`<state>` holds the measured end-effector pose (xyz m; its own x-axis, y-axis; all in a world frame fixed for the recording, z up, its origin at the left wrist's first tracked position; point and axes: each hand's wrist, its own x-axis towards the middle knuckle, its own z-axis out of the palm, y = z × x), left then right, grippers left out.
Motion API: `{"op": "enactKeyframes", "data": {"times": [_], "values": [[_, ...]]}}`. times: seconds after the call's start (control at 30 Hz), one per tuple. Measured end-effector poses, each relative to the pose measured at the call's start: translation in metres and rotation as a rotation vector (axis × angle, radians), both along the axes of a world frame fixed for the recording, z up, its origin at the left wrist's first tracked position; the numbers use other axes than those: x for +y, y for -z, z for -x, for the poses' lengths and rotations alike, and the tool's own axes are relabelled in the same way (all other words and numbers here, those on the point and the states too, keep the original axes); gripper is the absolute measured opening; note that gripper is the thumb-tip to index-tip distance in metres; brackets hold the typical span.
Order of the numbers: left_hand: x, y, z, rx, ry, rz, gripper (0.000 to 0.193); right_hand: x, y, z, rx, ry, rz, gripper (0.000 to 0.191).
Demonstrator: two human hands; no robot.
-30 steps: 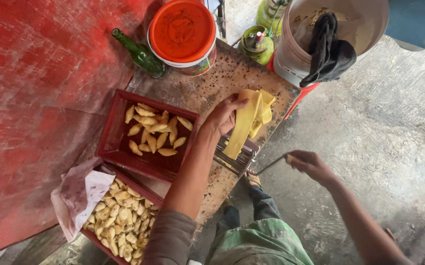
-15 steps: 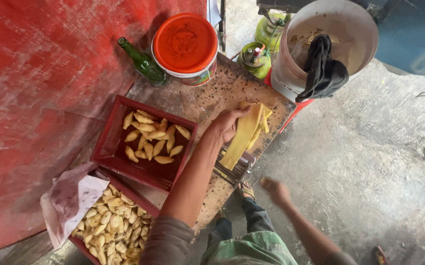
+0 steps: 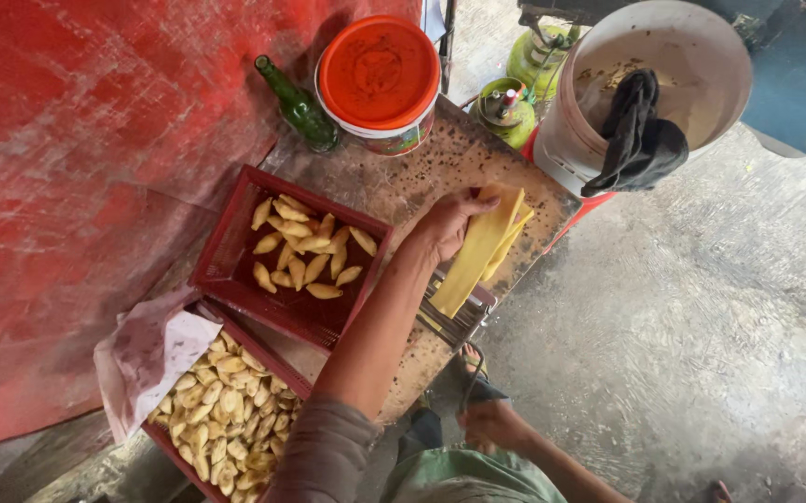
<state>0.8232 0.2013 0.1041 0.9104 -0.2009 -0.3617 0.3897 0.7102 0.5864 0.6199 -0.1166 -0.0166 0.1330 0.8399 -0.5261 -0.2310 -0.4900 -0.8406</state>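
My left hand reaches across the worn wooden table and holds the upper end of a long yellow dough sheet. The sheet slants down into a small metal roller machine at the table's edge. Lower down, close to my body, my right hand is closed around the machine's thin crank handle. A red tray with several folded pastries lies left of my left forearm. A second red tray, packed with pastries, sits nearer me.
A tub with an orange lid and a green glass bottle stand at the table's far end. A large white bucket with a dark cloth over its rim and two green gas canisters stand beyond. A stained white cloth lies by the trays. To the left is a red wall.
My right hand left the crank, swung down and back, and now grips the handle low near my body. My left hand stayed on the dough sheet, which has shifted slightly.
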Motion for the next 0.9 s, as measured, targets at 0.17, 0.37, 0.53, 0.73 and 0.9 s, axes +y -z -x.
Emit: {"op": "enactKeyframes", "data": {"times": [0.17, 0.37, 0.53, 0.73, 0.9], "values": [[0.000, 0.005, 0.000, 0.054, -0.031, -0.026, 0.034, -0.068, -0.045, -0.105, 0.182, 0.432, -0.359, 0.065], [-0.010, 0.007, 0.005, 0.091, -0.040, -0.060, 0.038, 0.024, -0.002, -0.014, -0.370, 0.234, 0.194, 0.049], [-0.017, 0.016, 0.014, 0.052, 0.005, -0.135, 0.042, -0.056, -0.038, -0.043, 0.218, 0.270, -0.044, 0.045], [-0.013, 0.002, 0.018, 0.112, -0.060, -0.173, 0.040, 0.001, 0.008, -0.069, -0.472, 0.588, 0.412, 0.035], [-0.011, -0.011, 0.020, -0.020, 0.056, -0.693, 0.038, -0.022, -0.024, -0.004, 0.317, 0.144, -0.024, 0.032]]}}
